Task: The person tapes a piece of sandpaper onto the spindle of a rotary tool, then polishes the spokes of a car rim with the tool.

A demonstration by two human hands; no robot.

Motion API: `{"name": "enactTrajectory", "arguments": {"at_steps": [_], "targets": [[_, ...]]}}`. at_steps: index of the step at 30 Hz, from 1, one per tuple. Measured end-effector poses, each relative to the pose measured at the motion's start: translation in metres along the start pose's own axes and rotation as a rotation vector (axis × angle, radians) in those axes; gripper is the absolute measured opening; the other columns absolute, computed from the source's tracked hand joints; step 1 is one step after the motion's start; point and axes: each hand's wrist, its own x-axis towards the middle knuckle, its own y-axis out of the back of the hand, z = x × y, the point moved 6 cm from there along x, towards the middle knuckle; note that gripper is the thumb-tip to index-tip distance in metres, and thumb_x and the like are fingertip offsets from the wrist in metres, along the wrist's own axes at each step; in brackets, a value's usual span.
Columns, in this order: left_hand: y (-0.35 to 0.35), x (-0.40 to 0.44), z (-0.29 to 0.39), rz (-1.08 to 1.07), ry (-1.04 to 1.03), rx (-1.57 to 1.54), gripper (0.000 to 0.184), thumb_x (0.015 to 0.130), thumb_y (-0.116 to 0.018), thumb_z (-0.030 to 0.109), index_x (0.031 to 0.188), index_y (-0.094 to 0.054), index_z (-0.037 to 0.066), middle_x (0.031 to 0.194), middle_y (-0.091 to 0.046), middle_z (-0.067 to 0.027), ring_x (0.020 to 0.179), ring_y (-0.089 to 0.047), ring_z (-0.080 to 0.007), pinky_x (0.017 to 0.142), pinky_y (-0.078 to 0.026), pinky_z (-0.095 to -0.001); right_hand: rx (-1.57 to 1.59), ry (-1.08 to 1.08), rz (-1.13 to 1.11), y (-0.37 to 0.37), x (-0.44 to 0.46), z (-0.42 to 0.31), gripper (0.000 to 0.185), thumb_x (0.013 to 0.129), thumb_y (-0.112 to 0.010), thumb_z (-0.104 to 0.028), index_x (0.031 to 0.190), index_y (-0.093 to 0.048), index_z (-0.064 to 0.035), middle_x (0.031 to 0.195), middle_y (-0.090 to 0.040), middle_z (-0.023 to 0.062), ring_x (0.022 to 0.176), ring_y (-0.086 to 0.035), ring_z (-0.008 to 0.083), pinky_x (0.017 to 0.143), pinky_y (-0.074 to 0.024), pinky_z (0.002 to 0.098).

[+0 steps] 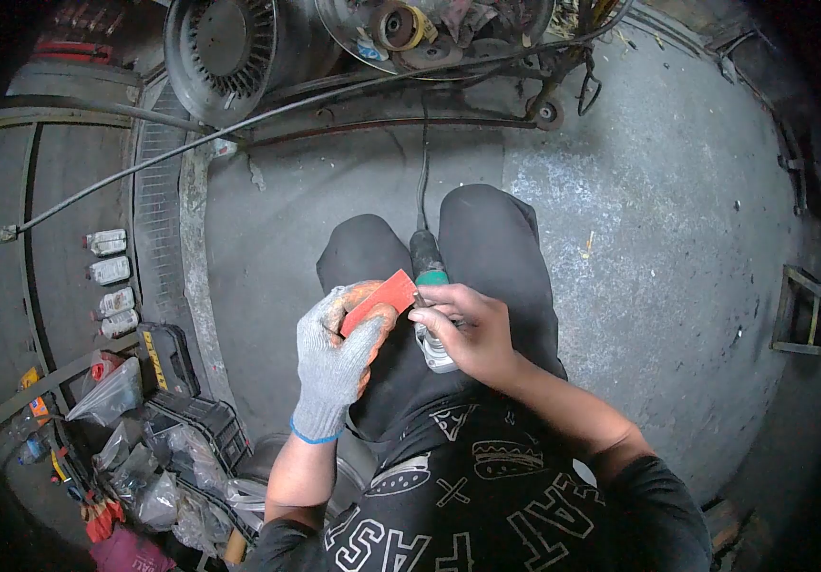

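Observation:
My left hand (332, 341), in a grey knit glove with orange palm coating, grips a flat orange-red rectangular piece (379, 302) between thumb and fingers. Close to the upper right corner of that piece, my bare right hand (468, 329) has its thumb and index finger pinched together. A small dark thing seems to be at those fingertips, too small to name. Under and beside the right hand, a corded power tool (427, 255) with a black and green body and a metal head rests on my lap between the thighs.
The tool's cord (424, 172) runs forward across the floor. Ahead are a wheel rim (222, 48), a round metal tray (382, 65) of parts and a long metal rod (134, 170). Bottles (109, 270), a tool case (168, 357) and plastic bags (158, 500) are at left; a metal frame (801, 310) stands right.

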Motion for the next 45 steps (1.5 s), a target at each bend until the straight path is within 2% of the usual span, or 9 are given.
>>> {"name": "enactTrajectory", "arguments": {"at_steps": [9, 14, 17, 23, 27, 32, 36, 39, 45], "targets": [[0.002, 0.001, -0.003, -0.007, 0.087, -0.062, 0.026, 0.079, -0.071, 0.005, 0.102, -0.067, -0.007, 0.084, -0.064, -0.0069, 0.072, -0.061, -0.0123, 0.063, -0.048, -0.0252, -0.056, 0.136, -0.004, 0.002, 0.003, -0.008, 0.018, 0.085, -0.068, 0.000, 0.102, -0.067, 0.0063, 0.092, -0.071, 0.0130, 0.083, -0.068, 0.0136, 0.075, -0.0529, 0.0254], [0.002, 0.003, -0.001, -0.014, 0.061, -0.032, 0.027, 0.079, -0.071, 0.007, 0.102, -0.067, -0.006, 0.087, -0.065, -0.0070, 0.076, -0.062, -0.0120, 0.067, -0.050, -0.0255, 0.279, -0.197, -0.180, -0.004, 0.008, 0.010, 0.020, 0.090, -0.064, -0.004, 0.107, -0.064, 0.0054, 0.090, -0.070, 0.0111, 0.081, -0.067, 0.0132, 0.072, -0.0526, 0.0268], [0.002, 0.004, 0.006, -0.028, 0.035, 0.007, 0.025, 0.083, -0.071, 0.011, 0.103, -0.068, -0.003, 0.082, -0.063, -0.0030, 0.066, -0.053, -0.0049, 0.058, -0.040, -0.0209, 0.390, -0.214, -0.281, -0.006, 0.013, 0.014, 0.021, 0.092, -0.061, -0.004, 0.110, -0.063, 0.0067, 0.092, -0.069, 0.0096, 0.082, -0.067, 0.0130, 0.074, -0.0526, 0.0257], [-0.001, 0.000, 0.017, -0.052, 0.076, 0.113, 0.023, 0.084, -0.071, 0.011, 0.104, -0.068, -0.001, 0.070, -0.061, 0.0005, 0.054, -0.051, -0.0043, 0.049, -0.040, -0.0214, 0.452, -0.248, -0.316, -0.006, 0.012, 0.014, 0.022, 0.095, -0.059, -0.007, 0.112, -0.061, 0.0065, 0.094, -0.068, 0.0109, 0.083, -0.068, 0.0143, 0.075, -0.0529, 0.0257], [-0.005, -0.001, 0.017, -0.057, 0.120, 0.172, 0.026, 0.081, -0.071, 0.011, 0.104, -0.068, -0.002, 0.076, -0.063, -0.0014, 0.061, -0.054, -0.0052, 0.054, -0.042, -0.0202, 0.490, -0.209, -0.285, -0.003, 0.012, 0.013, 0.022, 0.095, -0.060, -0.009, 0.111, -0.062, 0.0059, 0.093, -0.068, 0.0110, 0.082, -0.067, 0.0138, 0.074, -0.0529, 0.0256], [-0.005, 0.001, 0.015, -0.086, 0.050, 0.214, 0.026, 0.083, -0.073, 0.012, 0.106, -0.068, 0.000, 0.072, -0.063, -0.0019, 0.055, -0.055, -0.0049, 0.050, -0.042, -0.0217, 0.549, -0.440, -0.229, -0.010, 0.013, 0.023, 0.017, 0.095, -0.060, -0.010, 0.105, -0.062, 0.0041, 0.088, -0.068, 0.0094, 0.076, -0.066, 0.0131, 0.071, -0.0523, 0.0260], [-0.001, 0.004, 0.016, -0.088, 0.098, 0.186, 0.027, 0.082, -0.074, 0.012, 0.106, -0.068, -0.001, 0.073, -0.063, -0.0018, 0.055, -0.054, -0.0046, 0.050, -0.042, -0.0217, 0.591, -0.436, -0.250, -0.010, 0.015, 0.026, 0.018, 0.094, -0.061, -0.011, 0.103, -0.062, 0.0043, 0.085, -0.067, 0.0093, 0.073, -0.066, 0.0136, 0.069, -0.0521, 0.0258], [0.001, 0.004, 0.015, -0.064, 0.036, 0.180, 0.029, 0.082, -0.074, 0.012, 0.107, -0.068, -0.001, 0.073, -0.063, -0.0018, 0.056, -0.053, -0.0047, 0.049, -0.041, -0.0217, 0.536, -0.406, -0.324, -0.009, 0.018, 0.033, 0.020, 0.095, -0.060, -0.013, 0.103, -0.062, 0.0046, 0.084, -0.067, 0.0096, 0.071, -0.065, 0.0140, 0.067, -0.0520, 0.0261], [0.006, 0.003, 0.005, -0.076, 0.055, 0.179, 0.031, 0.081, -0.074, 0.011, 0.109, -0.068, 0.000, 0.079, -0.064, -0.0028, 0.056, -0.052, -0.0044, 0.049, -0.040, -0.0213, 0.883, -0.473, -0.602, -0.027, 0.017, 0.043, 0.024, 0.097, -0.057, -0.018, 0.104, -0.060, 0.0045, 0.083, -0.067, 0.0102, 0.070, -0.065, 0.0147, 0.065, -0.0519, 0.0258]]}}
